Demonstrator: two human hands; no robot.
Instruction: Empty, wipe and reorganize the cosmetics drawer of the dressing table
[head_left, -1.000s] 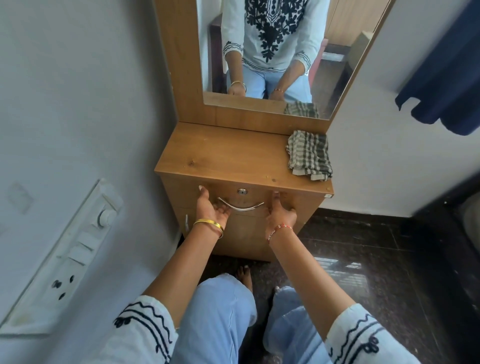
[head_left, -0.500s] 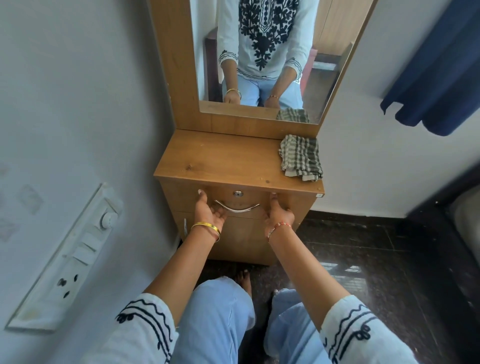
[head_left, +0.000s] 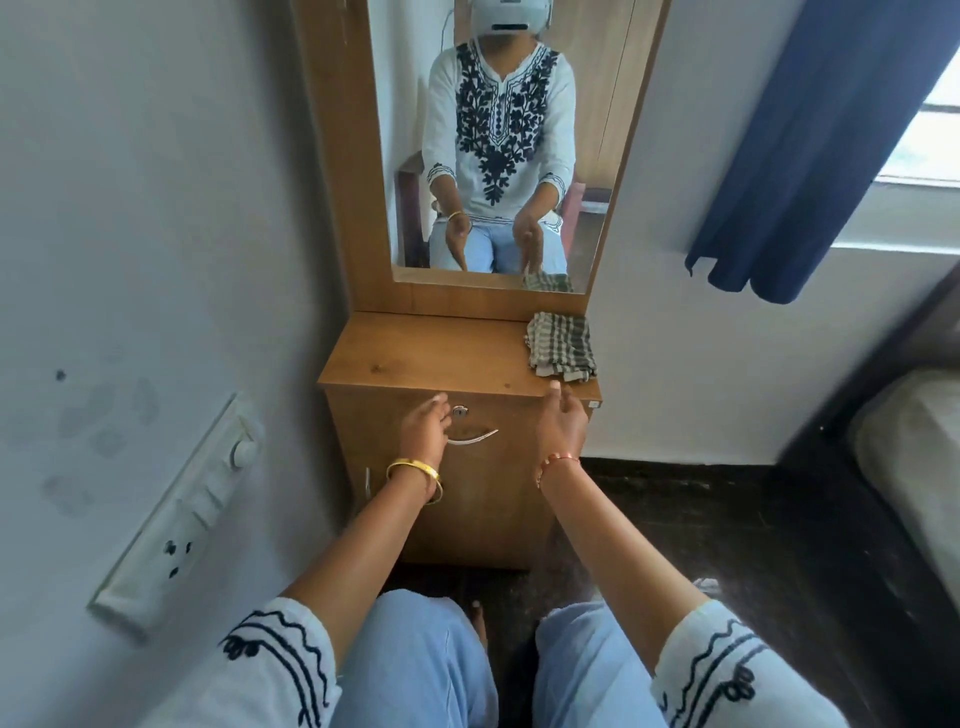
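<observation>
White walls flank the narrow wooden bench (head_left: 431, 358) with its tall mirror (head_left: 498, 145). Its closed wooden drawer front (head_left: 498, 410) carries a curved silver handle (head_left: 475, 438) under a small round lock (head_left: 458, 411). Both hands hover before it with fingers relaxed, holding nothing: left hand (head_left: 423, 428) at the handle, right hand (head_left: 561, 423) near the folded checked cloth (head_left: 561, 351) on the bench's right end.

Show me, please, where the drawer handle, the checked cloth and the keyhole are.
drawer handle (head_left: 480, 437), head view, right half of its metal bar
checked cloth (head_left: 562, 349), head view, middle of the folded fabric
keyhole (head_left: 458, 411), head view, its round metal face
</observation>
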